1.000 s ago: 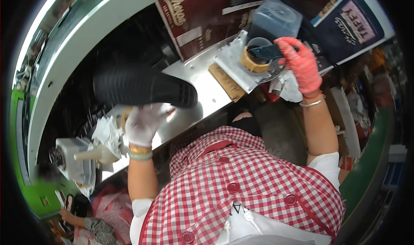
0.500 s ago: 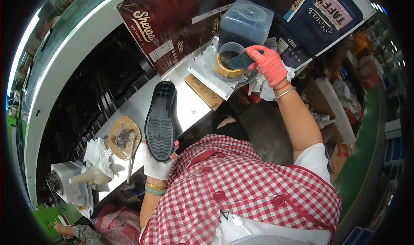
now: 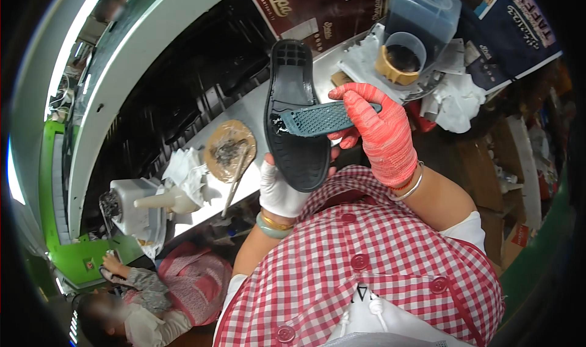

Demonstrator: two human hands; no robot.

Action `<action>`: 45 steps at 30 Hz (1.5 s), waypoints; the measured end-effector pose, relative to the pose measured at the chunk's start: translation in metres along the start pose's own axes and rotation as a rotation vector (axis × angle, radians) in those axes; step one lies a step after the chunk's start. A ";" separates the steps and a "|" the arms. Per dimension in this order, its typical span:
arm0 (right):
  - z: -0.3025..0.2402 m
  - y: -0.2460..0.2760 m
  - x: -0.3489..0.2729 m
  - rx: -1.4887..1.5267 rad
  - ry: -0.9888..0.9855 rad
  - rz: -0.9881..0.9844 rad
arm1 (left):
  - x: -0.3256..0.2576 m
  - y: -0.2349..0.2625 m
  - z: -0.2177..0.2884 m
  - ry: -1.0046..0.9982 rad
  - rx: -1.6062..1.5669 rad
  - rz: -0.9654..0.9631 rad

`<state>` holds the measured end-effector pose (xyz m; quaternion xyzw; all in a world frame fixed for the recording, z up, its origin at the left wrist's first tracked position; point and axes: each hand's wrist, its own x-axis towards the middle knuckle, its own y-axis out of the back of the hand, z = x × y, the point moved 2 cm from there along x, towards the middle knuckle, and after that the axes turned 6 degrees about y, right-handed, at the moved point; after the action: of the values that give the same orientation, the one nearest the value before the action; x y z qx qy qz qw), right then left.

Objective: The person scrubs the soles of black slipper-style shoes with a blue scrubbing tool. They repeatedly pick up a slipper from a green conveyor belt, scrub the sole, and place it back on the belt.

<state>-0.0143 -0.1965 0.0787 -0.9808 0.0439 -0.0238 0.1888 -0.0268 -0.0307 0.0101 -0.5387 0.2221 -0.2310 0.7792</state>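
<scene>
My left hand, in a white glove with bare fingertips, holds a black shoe sole from beneath by its near end. The sole's far end has a grid of small squares. My right hand, in a coral-red knit glove, grips a flat dark green textured strip. The strip's left tip touches the sole near its middle, where a shiny, wet-looking black patch shows. Behind the right hand stands a clear plastic cup with dark contents and a tan band round it.
A translucent plastic container stands behind the cup, beside crumpled white paper. Left on the metal bench lie a round tan pad with dark residue, a stick and a white bottle. A co-worker sits lower left.
My right hand has brought the strip from the cup leftward and nearer, onto the sole. In the view, the sole and left hand now sit farther right, and the whole scene has shifted.
</scene>
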 end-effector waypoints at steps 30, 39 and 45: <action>-0.040 0.014 0.043 -0.028 0.285 0.099 | -0.005 -0.010 -0.005 0.170 0.331 -0.093; -0.023 0.010 0.003 -0.116 0.102 0.014 | -0.009 -0.005 -0.001 0.142 0.311 -0.063; -0.014 0.006 -0.012 -0.079 -0.006 -0.002 | -0.006 -0.006 0.000 0.109 0.305 -0.085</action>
<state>-0.0280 -0.2064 0.0895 -0.9876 0.0434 -0.0192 0.1498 -0.0323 -0.0294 0.0166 -0.4098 0.2034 -0.3235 0.8283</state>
